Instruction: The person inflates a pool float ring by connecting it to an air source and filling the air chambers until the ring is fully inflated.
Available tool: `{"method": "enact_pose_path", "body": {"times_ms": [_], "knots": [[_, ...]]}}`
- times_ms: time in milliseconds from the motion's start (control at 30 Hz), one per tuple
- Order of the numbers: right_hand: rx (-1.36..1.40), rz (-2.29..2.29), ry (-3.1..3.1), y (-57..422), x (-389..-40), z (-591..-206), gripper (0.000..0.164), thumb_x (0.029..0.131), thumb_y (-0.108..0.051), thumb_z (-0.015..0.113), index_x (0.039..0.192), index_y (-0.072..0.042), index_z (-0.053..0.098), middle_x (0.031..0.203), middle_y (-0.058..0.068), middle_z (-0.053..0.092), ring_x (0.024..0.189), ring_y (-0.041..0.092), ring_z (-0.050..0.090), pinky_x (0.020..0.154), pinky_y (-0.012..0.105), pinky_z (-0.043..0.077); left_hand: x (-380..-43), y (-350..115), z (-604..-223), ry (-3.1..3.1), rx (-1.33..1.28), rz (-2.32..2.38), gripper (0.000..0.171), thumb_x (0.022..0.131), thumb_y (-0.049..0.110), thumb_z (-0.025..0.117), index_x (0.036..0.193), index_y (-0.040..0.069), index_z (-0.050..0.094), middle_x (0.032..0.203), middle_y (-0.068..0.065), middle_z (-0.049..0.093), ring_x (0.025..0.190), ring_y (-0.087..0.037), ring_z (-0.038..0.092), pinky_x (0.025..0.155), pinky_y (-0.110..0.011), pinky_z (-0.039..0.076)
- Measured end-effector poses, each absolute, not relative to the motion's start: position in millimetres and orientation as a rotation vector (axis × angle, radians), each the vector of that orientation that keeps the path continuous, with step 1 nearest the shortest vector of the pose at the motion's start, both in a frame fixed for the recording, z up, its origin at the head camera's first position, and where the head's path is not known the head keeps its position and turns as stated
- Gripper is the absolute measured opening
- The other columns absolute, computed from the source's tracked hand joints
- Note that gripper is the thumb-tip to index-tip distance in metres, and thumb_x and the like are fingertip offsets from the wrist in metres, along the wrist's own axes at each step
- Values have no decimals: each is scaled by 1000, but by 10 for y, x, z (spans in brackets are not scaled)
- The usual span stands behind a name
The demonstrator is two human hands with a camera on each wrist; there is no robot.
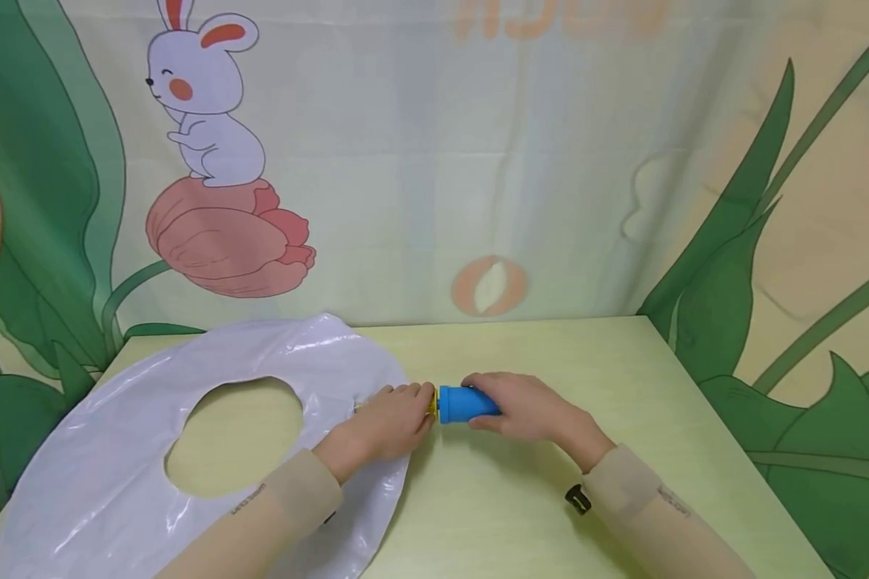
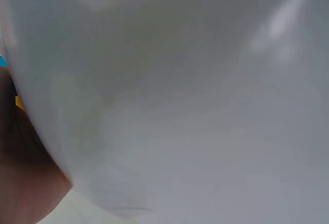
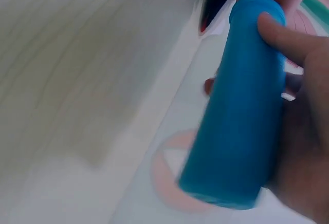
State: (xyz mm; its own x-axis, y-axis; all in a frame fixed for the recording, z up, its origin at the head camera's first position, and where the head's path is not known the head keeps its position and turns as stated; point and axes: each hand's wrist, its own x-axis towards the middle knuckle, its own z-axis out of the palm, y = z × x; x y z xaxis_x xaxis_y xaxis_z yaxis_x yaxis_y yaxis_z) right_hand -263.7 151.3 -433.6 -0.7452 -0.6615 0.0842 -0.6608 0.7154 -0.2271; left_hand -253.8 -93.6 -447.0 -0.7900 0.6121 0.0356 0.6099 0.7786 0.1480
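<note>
A shiny pale swim ring [image 1: 126, 418], puffed out and round with a hole in its middle, lies on the left half of the table. At its right side my left hand [image 1: 398, 420] grips the yellow end of a hand air pump [image 1: 455, 404], which covers where pump and ring meet. My right hand [image 1: 532, 406] has its fingers curled round the pump's blue barrel, held level just right of the left hand. The right wrist view shows the thumb lying along the blue barrel [image 3: 239, 106]. In the left wrist view the ring [image 2: 180, 106] fills nearly everything.
A light yellow-green table [image 1: 550, 346] stretches under both arms. Behind it hangs a cloth backdrop [image 1: 376, 161] printed with a rabbit, tulips and leaves. A small black clip-like piece [image 1: 578, 499] shows beside the right sleeve.
</note>
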Motion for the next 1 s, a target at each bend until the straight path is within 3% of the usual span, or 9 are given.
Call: {"method": "enact_pose_path", "body": {"times_ms": [233, 367, 567, 800, 1000], "knots": [[-1069, -18, 3013, 1415, -2577, -4426, 66, 101, -49, 60, 151, -8, 46, 135, 12, 60, 121, 31, 59, 93, 53, 48, -2546, -962, -4512, 2983, 1007, 222, 20, 105, 23, 50, 112, 5, 50, 88, -4, 54, 83, -24, 56, 77, -41, 43], [-1049, -20, 3077, 1389, -2570, -4463, 74, 95, -55, 66, 147, -6, 47, 131, 11, 62, 117, 29, 61, 91, 52, 49, -2566, -974, -4519, 3013, 1026, 217, 18, 103, 21, 49, 111, 6, 50, 87, -3, 53, 82, -23, 55, 76, -40, 42], [-1082, -67, 3127, 1435, -2600, -4471, 64, 93, -54, 70, 132, -7, 56, 118, 9, 66, 104, 26, 64, 85, 47, 53, -2609, -1007, -4508, 2986, 1036, 256, 16, 103, 22, 49, 109, 7, 50, 84, -2, 51, 81, -23, 54, 77, -40, 41], [-987, -82, 3138, 1617, -2652, -4398, 63, 93, -54, 70, 137, -10, 60, 124, 7, 64, 111, 29, 60, 90, 54, 49, -2654, -1097, -4480, 2940, 1027, 329, 15, 106, 24, 48, 110, 10, 47, 83, 2, 51, 87, -22, 59, 85, -44, 44], [-900, -164, 3118, 1825, -2671, -4311, 64, 93, -52, 71, 140, -10, 59, 128, 9, 65, 114, 31, 61, 92, 57, 46, -2694, -1170, -4427, 2932, 1058, 415, 11, 106, 22, 46, 107, 11, 48, 81, 2, 52, 87, -23, 60, 84, -48, 44]]}}
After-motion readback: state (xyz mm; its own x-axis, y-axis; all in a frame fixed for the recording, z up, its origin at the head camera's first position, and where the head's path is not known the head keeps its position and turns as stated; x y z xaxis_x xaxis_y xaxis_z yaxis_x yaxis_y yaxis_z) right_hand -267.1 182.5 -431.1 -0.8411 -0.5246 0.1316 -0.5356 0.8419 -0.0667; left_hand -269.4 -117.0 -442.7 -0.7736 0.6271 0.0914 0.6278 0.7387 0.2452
